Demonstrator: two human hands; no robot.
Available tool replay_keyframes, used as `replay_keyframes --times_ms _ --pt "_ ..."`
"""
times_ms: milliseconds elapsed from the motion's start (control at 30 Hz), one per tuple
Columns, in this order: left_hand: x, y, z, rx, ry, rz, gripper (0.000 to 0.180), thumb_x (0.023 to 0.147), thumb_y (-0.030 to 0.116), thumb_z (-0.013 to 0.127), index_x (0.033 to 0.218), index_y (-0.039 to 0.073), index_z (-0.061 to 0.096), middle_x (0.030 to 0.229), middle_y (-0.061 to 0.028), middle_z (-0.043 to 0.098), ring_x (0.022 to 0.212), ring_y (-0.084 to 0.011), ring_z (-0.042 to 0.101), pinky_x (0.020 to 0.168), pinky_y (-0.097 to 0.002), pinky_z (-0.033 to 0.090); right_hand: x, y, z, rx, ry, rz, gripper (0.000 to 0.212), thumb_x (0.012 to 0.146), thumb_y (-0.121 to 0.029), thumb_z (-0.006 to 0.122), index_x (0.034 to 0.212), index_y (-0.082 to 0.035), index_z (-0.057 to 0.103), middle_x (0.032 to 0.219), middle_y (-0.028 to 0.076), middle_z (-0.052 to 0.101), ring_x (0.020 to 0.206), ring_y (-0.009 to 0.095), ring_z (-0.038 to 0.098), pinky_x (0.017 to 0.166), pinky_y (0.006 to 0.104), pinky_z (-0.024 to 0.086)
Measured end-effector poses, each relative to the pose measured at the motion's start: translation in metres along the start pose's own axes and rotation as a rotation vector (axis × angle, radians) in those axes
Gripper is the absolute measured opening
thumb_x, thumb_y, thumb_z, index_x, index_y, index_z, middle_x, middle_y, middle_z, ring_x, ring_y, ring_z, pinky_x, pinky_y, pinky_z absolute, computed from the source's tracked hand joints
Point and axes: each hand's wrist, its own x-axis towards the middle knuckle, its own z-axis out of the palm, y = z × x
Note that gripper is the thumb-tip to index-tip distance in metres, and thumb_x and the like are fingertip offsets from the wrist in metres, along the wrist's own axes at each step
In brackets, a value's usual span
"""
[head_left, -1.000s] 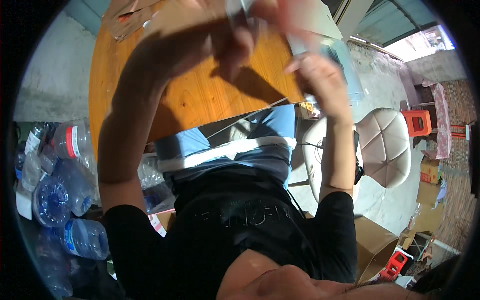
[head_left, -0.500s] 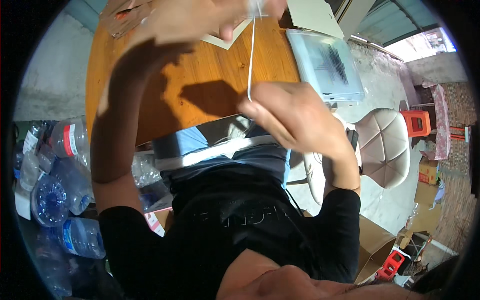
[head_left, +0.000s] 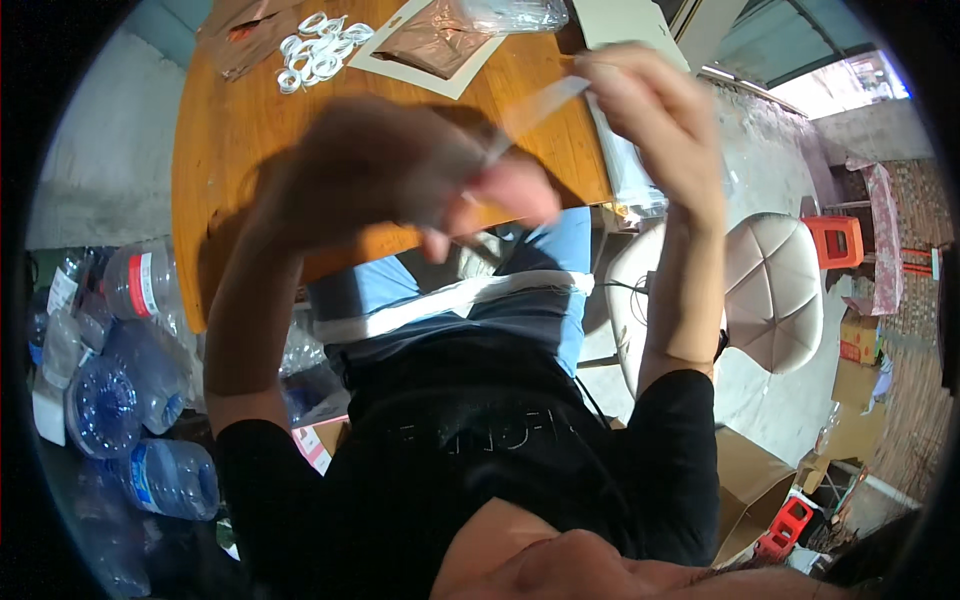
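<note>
A white cord (head_left: 550, 105), smeared by motion, runs between my two hands above the table's near right part. My right hand (head_left: 655, 120) is raised at the right, its thumb and fingers closed on the cord's upper end. My left hand (head_left: 430, 180) is lower and left over the table's front edge, strongly blurred, its fingers curled where the cord reaches them. How the cord lies inside that hand is hidden. Several small white cord coils (head_left: 322, 52) lie in a group at the far left of the wooden table (head_left: 240, 150).
Beyond my hands lie a brown packet (head_left: 432, 40) on a pale sheet, a clear plastic bag (head_left: 515, 14) and a brown wrapper (head_left: 240, 40). A clear plastic package (head_left: 630, 170) sits at the table's right edge. Plastic bottles (head_left: 105, 400) crowd the left; a padded chair (head_left: 772, 290) stands right.
My left hand has come down and nearer from the table's far side, uncovering the coils and packet. My right hand has risen up and right. The cord now slants between them.
</note>
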Motion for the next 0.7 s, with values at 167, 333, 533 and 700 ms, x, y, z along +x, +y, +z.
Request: replay_keyframes --times_ms 167,333,533,700 --pt "-0.015 -0.016 0.000 0.402 0.288 -0.123 0.027 0.085 0.020 0.061 0.107 0.002 0.061 0.094 -0.0051 0.068 0.076 -0.0123 0.067 0.058 -0.0223 0.053 -0.010 -0.018 0.050 -0.071 -0.519 -0.180 0.010 0.087 -0.015 0.058 0.089 -0.006 0.063 0.079 0.007 0.062 0.072 0.022 0.062 0.066 0.0321 0.051" --pt "-0.021 0.000 0.014 -0.191 0.330 -0.258 0.030 0.088 0.029 0.057 0.101 0.004 0.064 0.089 -0.0097 0.069 0.061 -0.0101 0.064 0.051 -0.0215 0.050 0.011 0.023 0.015 -0.152 -0.034 -0.068 0.019 0.092 -0.019 0.052 0.094 -0.003 0.062 0.086 0.008 0.064 0.080 0.019 0.063 0.069 0.0296 0.050" --pt "-0.034 -0.003 0.040 -0.062 0.419 -0.655 0.018 0.083 0.020 0.063 0.092 0.005 0.068 0.084 -0.0050 0.069 0.067 -0.0101 0.064 0.054 -0.0192 0.048 -0.008 -0.004 0.054 0.272 -0.290 -0.238 0.018 0.088 -0.021 0.058 0.093 -0.004 0.061 0.079 0.005 0.063 0.071 0.021 0.062 0.065 0.0330 0.050" --pt "-0.042 0.013 0.040 0.149 0.332 -0.367 0.020 0.080 0.024 0.065 0.092 0.008 0.069 0.076 -0.0032 0.068 0.059 -0.0109 0.063 0.052 -0.0230 0.050 -0.001 0.029 0.054 0.051 -0.333 0.251 0.016 0.091 -0.020 0.052 0.097 -0.007 0.060 0.088 0.007 0.060 0.080 0.019 0.060 0.070 0.0298 0.049"
